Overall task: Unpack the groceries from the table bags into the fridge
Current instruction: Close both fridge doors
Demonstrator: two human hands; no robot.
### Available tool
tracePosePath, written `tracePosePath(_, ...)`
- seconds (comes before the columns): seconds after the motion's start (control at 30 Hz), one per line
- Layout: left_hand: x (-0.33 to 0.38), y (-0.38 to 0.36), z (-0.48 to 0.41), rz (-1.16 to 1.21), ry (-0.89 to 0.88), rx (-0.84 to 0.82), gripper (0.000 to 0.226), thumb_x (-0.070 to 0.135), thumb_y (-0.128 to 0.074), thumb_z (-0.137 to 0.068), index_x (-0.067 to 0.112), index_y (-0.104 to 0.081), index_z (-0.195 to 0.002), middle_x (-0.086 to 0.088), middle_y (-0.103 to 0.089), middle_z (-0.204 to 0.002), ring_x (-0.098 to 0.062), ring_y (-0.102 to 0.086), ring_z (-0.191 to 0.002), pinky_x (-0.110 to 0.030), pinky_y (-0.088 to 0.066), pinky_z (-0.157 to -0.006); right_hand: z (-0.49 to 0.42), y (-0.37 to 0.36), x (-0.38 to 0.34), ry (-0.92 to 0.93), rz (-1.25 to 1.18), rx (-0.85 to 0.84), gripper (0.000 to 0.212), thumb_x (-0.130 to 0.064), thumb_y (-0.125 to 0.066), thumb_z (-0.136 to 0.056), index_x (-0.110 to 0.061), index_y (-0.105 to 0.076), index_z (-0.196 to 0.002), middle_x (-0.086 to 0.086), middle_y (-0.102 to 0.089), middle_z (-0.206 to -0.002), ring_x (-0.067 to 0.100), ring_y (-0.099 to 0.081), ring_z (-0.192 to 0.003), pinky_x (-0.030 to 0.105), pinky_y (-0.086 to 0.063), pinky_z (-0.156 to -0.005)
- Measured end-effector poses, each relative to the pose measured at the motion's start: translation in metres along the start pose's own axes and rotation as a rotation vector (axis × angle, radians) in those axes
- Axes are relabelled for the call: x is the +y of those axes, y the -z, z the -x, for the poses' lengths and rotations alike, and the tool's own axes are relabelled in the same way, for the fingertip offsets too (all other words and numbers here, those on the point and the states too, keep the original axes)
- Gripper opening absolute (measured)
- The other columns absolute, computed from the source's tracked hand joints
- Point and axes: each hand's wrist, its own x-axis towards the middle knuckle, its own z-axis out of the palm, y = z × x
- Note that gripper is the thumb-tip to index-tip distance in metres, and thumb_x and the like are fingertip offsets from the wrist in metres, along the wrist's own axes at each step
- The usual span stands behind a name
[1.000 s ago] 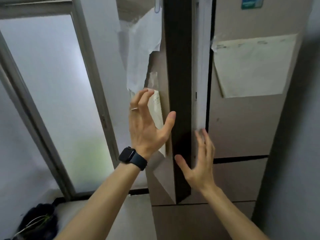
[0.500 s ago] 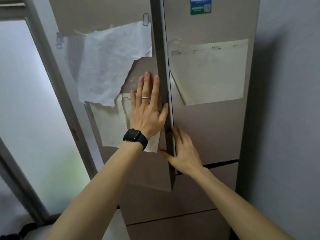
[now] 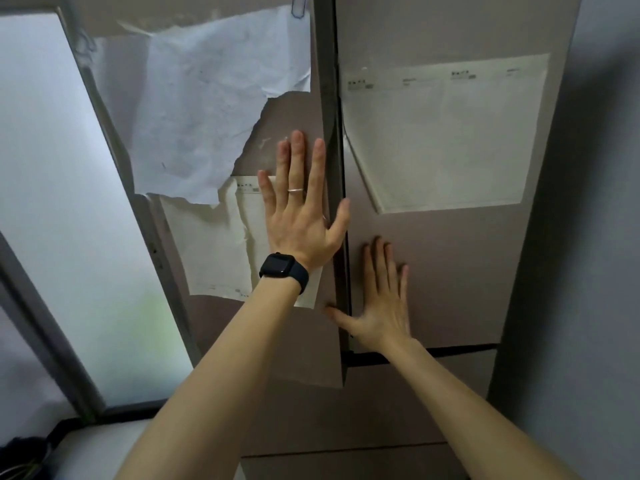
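I see the fridge (image 3: 363, 410) straight ahead, filling the middle and right of the view. My left hand (image 3: 298, 216) lies flat on the left door (image 3: 311, 344), fingers straight and slightly spread, holding nothing, thumb reaching across the dark seam. My right hand (image 3: 384, 306) presses flat on the right door (image 3: 460, 271), lower down, fingers straight, thumb touching the left door's edge. That edge stands a little proud of the right door. A watch (image 3: 282, 271) sits on the left wrist. A torn white sheet (image 3: 207, 109) hangs on the left door, and a window (image 3: 69, 202) lies to the left.
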Motion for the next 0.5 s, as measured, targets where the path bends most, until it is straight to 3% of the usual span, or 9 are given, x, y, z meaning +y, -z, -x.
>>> tracePosePath(0.2, 0.002, -0.008, -0.003, -0.043, 0.011, 0.002, 0.08, 0.056, -0.049, -0.092, 0.01, -0.03, -0.154, -0.021, -0.026, -0.16, -0.035, -0.019, -0.15, -0.065, -0.016, -0.117, -0.004, -0.017, 0.009, 0.0, -0.017, 0.06, 0.119, -0.086, -0.04, -0.079, -0.01, 0.005, -0.16, 0.006, 0.017, -0.167, 0.022, 0.014, -0.154, 0.062, -0.001, -0.121)
tracePosePath(0.5, 0.006, -0.022, -0.007, -0.094, 0.038, 0.007, 0.08, 0.058, -0.05, -0.091, 0.013, -0.032, -0.154, -0.018, -0.028, -0.16, -0.034, -0.024, -0.149, -0.064, -0.015, -0.118, -0.008, -0.028, 0.015, -0.006, -0.013, 0.106, 0.107, -0.081, -0.034, -0.087, -0.012, 0.001, -0.161, 0.003, 0.011, -0.168, 0.018, 0.012, -0.155, 0.058, 0.002, -0.123)
